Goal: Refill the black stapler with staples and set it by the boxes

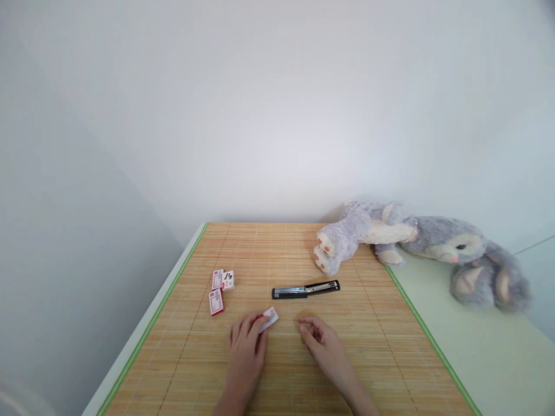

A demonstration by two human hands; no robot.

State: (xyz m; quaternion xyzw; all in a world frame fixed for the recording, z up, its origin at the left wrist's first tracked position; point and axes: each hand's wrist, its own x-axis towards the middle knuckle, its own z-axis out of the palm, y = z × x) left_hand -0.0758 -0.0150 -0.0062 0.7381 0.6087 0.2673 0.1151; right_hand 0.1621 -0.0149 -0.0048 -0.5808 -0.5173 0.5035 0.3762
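Observation:
My left hand [248, 342] is closed on a small white-and-red staple box [270, 318], its fingers over the box's near left part. To the right, my right hand [319, 340] hovers over or rests on the mat with loosely bent fingers. Its thumb and forefinger are a little apart, and nothing shows between them. Beyond both hands lies a black stapler [289, 292], unfolded nearly flat, its metal staple channel exposed. Several similar small boxes [216, 301] sit close together at the left, apart from my hands.
A bamboo mat [269, 248] with green edging covers the table. A grey plush rabbit [390, 231] lies across the mat's back right corner and onto the pale surface [485, 341] beside it. A white wall [269, 115] stands behind.

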